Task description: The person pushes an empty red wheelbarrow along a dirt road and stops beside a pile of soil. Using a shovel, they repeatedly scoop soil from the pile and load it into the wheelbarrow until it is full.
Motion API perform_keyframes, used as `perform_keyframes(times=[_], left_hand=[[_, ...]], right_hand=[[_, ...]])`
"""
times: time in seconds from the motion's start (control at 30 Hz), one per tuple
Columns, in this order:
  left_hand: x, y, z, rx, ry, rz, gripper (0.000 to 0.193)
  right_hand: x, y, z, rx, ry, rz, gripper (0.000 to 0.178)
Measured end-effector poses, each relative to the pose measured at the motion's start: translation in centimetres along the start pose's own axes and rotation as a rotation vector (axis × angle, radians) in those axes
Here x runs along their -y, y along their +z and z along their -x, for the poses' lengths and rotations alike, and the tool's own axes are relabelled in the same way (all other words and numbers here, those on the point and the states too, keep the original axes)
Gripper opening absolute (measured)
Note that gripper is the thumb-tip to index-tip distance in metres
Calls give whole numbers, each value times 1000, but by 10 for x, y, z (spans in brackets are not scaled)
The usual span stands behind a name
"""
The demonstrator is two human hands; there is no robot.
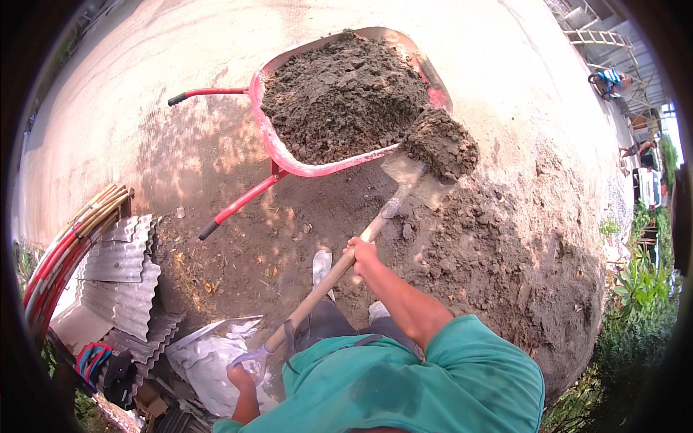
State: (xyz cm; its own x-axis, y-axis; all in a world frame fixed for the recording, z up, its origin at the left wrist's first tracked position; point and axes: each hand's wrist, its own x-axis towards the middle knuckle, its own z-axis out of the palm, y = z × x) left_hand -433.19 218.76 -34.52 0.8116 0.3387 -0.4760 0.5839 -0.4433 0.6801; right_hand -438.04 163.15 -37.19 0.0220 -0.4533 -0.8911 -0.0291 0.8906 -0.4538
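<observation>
A long-handled shovel [330, 276] slants across in front of me, its blade loaded with a heap of dark, wet soil [442, 144]. My left hand [242, 376] is closed on the grip at the shovel's near end. Farther up, my right hand [363, 254] wraps round the wooden shaft. The loaded blade is at the near right edge of a red wheelbarrow [317, 170], whose tray is piled high with the same dark soil [346, 97]. Whether the blade touches the rim I cannot tell.
The wheelbarrow's red handles [242, 206] point left. Loose soil [498, 267] covers the ground to my right. At left lie corrugated sheets [119, 274], a bundle of poles [72, 249] and a white sack [213, 361]. People [612, 81] are far off at right.
</observation>
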Motion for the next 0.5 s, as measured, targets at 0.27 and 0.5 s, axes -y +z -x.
perform_keyframes(times=[0.27, 0.5], left_hand=[[-8, 22, 74, -4, -366, 49, 15], [-75, 11, 37, 27, -44, 116, 8]], right_hand=[[59, 94, 13, 244, -276, 395, 34], [62, 31, 23, 180, -109, 163, 12]])
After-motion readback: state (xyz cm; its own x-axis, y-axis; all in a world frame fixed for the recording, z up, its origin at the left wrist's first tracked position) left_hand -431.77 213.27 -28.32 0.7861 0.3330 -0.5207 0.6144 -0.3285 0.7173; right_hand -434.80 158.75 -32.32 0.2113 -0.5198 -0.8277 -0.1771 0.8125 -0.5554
